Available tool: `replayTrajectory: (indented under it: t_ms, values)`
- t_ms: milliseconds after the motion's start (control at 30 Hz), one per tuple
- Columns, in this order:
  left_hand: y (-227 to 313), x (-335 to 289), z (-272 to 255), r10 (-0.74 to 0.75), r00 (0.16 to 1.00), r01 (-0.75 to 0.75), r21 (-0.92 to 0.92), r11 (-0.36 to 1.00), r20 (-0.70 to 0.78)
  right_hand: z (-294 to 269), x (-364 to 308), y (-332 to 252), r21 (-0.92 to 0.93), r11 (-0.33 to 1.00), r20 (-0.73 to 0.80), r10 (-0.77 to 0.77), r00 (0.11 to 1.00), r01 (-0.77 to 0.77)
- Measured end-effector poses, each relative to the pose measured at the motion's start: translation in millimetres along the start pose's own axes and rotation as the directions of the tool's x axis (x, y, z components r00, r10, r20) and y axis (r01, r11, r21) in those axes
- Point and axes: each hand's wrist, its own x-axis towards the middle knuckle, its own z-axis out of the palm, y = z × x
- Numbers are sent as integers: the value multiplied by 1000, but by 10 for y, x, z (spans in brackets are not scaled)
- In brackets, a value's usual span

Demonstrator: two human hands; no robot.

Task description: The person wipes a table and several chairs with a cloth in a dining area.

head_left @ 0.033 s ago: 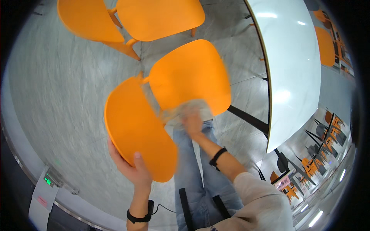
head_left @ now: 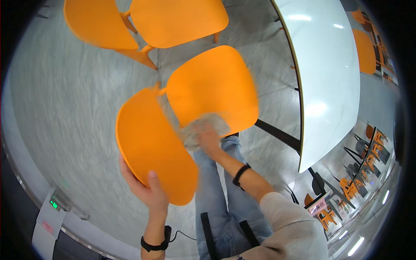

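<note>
An orange chair stands in front of me, its seat in the middle and its backrest on my side to the left. My left hand grips the outer edge of the backrest, thumb on one face and fingers around the other. My right hand presses a grey cloth onto the near edge of the seat, close to the gap beside the backrest. Hand and cloth are blurred by motion, and the fingers are partly lost in the cloth. A black band circles each wrist.
A second orange chair stands farther off. To the right is a white table with a black leg reaching toward the chair. More tables and orange chairs show at the far right. The floor is grey tile.
My right hand has slid left along the near edge of the seat with the cloth, toward the backrest. My left hand keeps its hold on the backrest.
</note>
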Motion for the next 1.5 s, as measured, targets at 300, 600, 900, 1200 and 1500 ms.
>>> replayTrajectory:
  t_ms: [300, 600, 900, 1200, 1500]
  values:
    - [217, -8, -64, 68, 997, -63, 140, 988, -30, -871, -153, 765, -277, 954, -122, 85, 989, -116]
    - [510, -52, -20, 290, 956, -198, 635, 747, -43, -2440, -2080, 1056, -218, 940, 482, 337, 809, -261]
    - [1310, -1439, -332, 348, 937, -307, 503, 808, 14, -3458, -3949, 2144, 69, 836, 165, 529, 832, -545]
    - [1342, -2383, -238, 129, 644, -395, 184, 900, 754, -4673, -4690, 1076, -94, 871, -252, 448, 858, -483]
    - [1843, -3110, 553, 348, 312, -561, -123, 818, 884, -5183, -4938, -548, 89, 996, -80, -16, 997, 23]
